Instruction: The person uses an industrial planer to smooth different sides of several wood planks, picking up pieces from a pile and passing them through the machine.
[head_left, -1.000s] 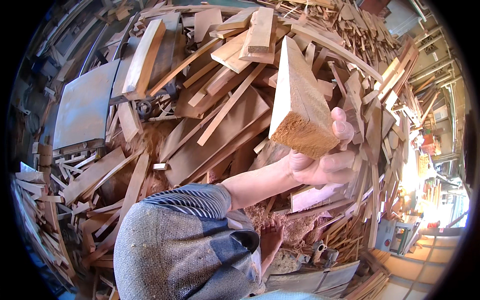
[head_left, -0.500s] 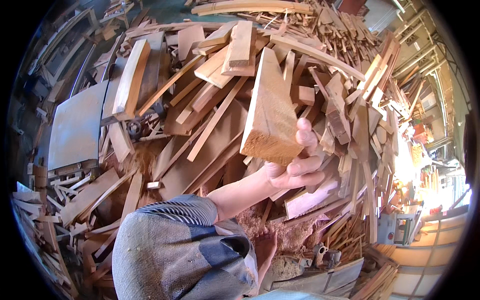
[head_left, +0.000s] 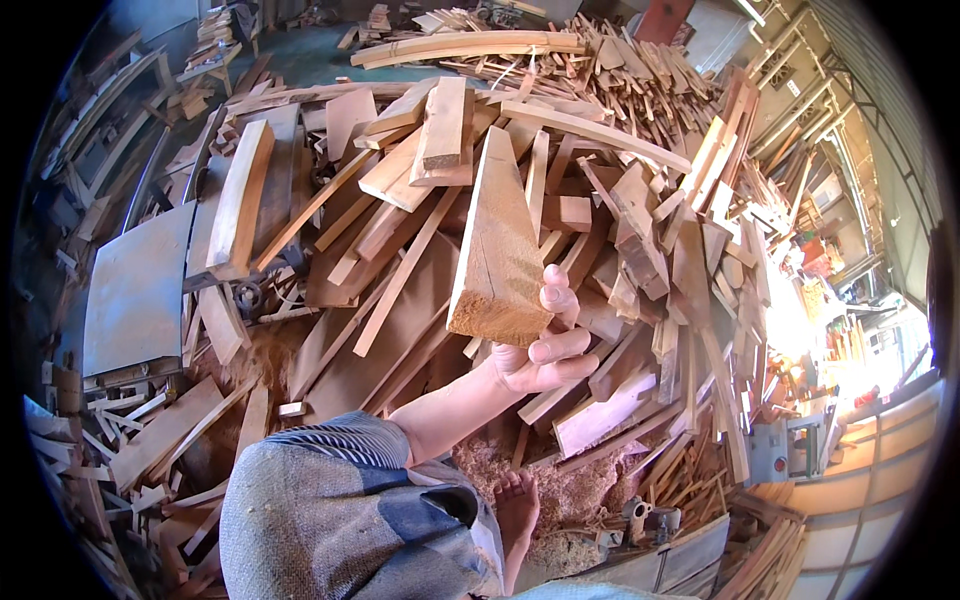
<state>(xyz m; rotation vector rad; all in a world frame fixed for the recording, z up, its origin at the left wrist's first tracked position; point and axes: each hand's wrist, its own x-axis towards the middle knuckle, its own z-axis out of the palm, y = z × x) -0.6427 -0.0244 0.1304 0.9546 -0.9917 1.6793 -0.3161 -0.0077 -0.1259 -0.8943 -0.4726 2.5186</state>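
Note:
My left hand [head_left: 548, 350] holds a thick sawn wooden block [head_left: 500, 245] from below. Its fingers curl up around the right side of the block's near end, and the thumb is hidden. The block's rough end faces me, and its length tapers away over the wood pile. A striped sleeve [head_left: 345, 440] and grey patterned cloth with dark blue patches [head_left: 310, 520] surround the forearm. My right hand is not in view.
A big heap of offcuts [head_left: 400, 270] lies ahead. A flat metal plate [head_left: 140, 290] stands at left. Sawdust [head_left: 575, 475] and a bare foot [head_left: 517, 515] show below, near a metal machine part [head_left: 640, 520]. Longer curved boards [head_left: 470, 45] lie at the back.
The block and my left hand sit slightly further left and lower in the picture. The whole scene has shifted the same way, with the grip unchanged.

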